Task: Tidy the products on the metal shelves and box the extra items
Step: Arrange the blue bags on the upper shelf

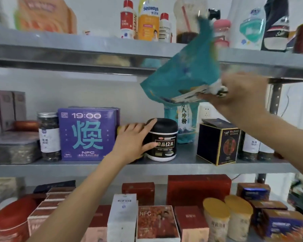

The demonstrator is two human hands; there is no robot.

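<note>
Jar (162, 140) is clasped by the left hand (131, 142), probably for shifting, while a pouch (184, 70) is pinched aloft by the right hand (241, 95), clear of the shelf (185, 160).

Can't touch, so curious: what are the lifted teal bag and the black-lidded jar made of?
Crumpled teal bag, in the right hand: likely flexible plastic film or coated paper; it creases. Round black-lidded white jar, gripped by the left hand: probably rigid plastic, smooth, faintly glossy.
</note>
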